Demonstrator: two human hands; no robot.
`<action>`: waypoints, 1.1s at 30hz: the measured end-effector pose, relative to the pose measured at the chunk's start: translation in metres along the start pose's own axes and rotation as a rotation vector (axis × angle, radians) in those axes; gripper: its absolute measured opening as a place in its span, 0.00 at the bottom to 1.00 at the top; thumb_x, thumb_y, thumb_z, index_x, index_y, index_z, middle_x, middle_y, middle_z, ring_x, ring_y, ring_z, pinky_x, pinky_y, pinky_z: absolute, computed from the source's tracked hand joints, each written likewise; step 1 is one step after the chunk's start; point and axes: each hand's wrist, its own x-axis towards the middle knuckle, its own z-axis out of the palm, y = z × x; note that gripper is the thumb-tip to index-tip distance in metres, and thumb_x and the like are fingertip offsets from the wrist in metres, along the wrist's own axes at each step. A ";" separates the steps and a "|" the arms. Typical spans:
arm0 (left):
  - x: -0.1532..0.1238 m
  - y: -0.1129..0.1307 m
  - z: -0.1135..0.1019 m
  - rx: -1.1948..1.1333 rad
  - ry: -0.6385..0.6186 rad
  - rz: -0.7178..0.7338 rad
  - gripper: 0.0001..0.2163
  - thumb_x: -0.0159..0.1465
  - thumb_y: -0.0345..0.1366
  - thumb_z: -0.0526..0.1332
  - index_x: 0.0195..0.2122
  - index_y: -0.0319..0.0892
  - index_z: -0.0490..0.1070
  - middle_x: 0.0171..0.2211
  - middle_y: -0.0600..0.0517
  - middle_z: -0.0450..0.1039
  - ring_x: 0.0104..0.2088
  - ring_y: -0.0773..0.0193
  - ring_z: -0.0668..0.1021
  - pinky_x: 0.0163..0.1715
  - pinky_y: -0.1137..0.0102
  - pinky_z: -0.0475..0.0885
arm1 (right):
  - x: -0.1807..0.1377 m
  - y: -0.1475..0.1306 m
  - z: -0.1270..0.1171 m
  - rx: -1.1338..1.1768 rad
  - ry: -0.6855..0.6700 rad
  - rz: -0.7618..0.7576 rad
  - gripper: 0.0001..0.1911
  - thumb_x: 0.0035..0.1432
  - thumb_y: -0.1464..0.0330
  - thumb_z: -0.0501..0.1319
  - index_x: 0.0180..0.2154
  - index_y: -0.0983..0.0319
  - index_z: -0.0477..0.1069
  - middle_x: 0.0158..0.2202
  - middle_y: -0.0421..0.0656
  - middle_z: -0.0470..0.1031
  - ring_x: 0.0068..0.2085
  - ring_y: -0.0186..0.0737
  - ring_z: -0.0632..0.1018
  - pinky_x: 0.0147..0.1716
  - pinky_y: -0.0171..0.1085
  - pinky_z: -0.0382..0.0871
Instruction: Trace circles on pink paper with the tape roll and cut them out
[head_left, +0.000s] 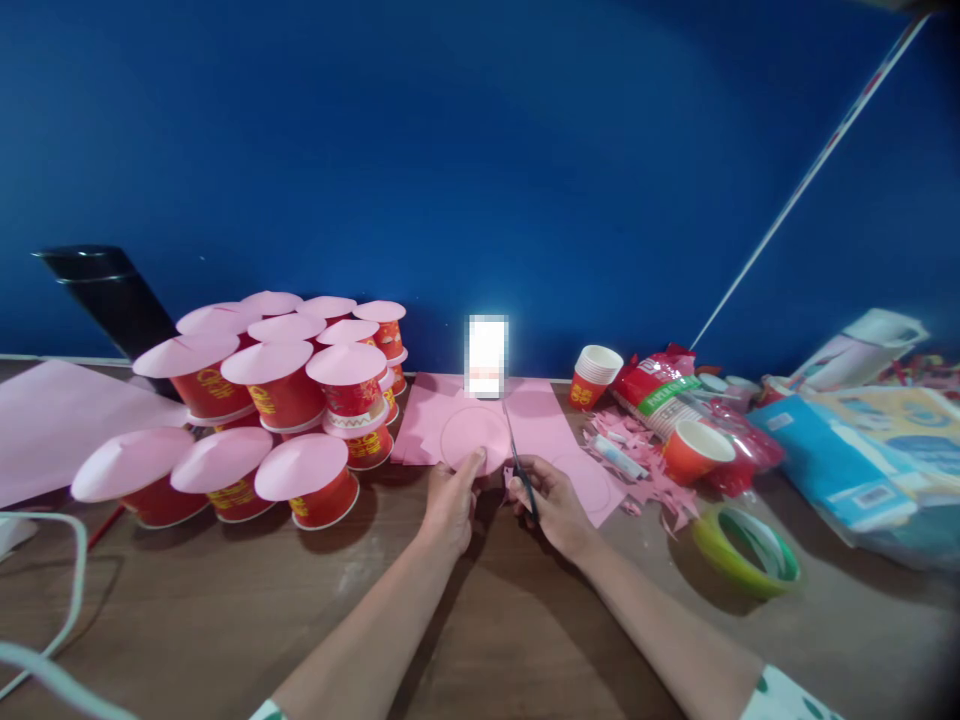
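Observation:
My left hand (454,505) pinches a piece of pink paper (474,432) marked with a drawn circle, its thumb on top near the lower edge. In my right hand (553,505) is a pair of scissors (528,488), fingers closed round the handles. The scissor blades point away from me along the right side of the circle. More pink sheets (420,405) lie flat under and behind the held piece. To the right, a pink sheet with another drawn circle (589,485) rests partly beyond my right hand.
Stacked red paper cups with pink cone tops (304,465) stand at left, near a black bottle (112,300). At right are pink scraps (667,490), a glue stick (619,457), paper cups (596,375), a tape roll (746,550) and a blue package (832,460). A bright phone (486,355) leans behind.

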 end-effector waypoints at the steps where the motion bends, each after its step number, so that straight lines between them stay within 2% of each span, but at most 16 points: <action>1: 0.000 0.000 0.000 0.002 0.002 -0.006 0.13 0.45 0.39 0.69 0.23 0.35 0.70 0.18 0.54 0.70 0.19 0.70 0.71 0.22 0.74 0.66 | 0.000 0.000 0.000 -0.005 -0.001 0.000 0.21 0.48 0.57 0.64 0.41 0.62 0.66 0.25 0.37 0.68 0.20 0.28 0.68 0.14 0.26 0.57; 11: -0.001 0.002 0.002 0.006 0.033 -0.007 0.13 0.44 0.39 0.69 0.23 0.35 0.70 0.17 0.54 0.70 0.18 0.71 0.71 0.20 0.76 0.65 | -0.002 -0.006 0.002 -0.012 0.020 0.031 0.23 0.47 0.55 0.64 0.42 0.62 0.67 0.24 0.37 0.68 0.20 0.29 0.67 0.14 0.27 0.57; 16: -0.002 0.003 0.003 -0.013 0.038 0.011 0.14 0.43 0.38 0.70 0.26 0.35 0.72 0.19 0.53 0.72 0.18 0.71 0.71 0.20 0.75 0.66 | -0.001 -0.004 0.001 -0.005 0.000 0.016 0.23 0.47 0.56 0.64 0.42 0.62 0.67 0.23 0.36 0.66 0.20 0.29 0.66 0.13 0.27 0.56; 27: 0.000 -0.001 0.000 0.011 -0.008 0.018 0.17 0.45 0.41 0.69 0.30 0.33 0.72 0.24 0.48 0.75 0.24 0.63 0.77 0.25 0.71 0.70 | 0.000 0.000 -0.002 -0.011 -0.014 0.005 0.22 0.48 0.57 0.64 0.42 0.61 0.67 0.25 0.37 0.68 0.21 0.28 0.68 0.14 0.26 0.57; 33: 0.002 -0.004 -0.001 0.009 -0.016 0.039 0.17 0.46 0.41 0.69 0.31 0.33 0.72 0.24 0.48 0.75 0.24 0.63 0.77 0.26 0.70 0.71 | -0.001 -0.002 -0.001 0.002 -0.022 -0.002 0.21 0.48 0.57 0.64 0.42 0.62 0.66 0.25 0.37 0.68 0.21 0.28 0.68 0.15 0.27 0.58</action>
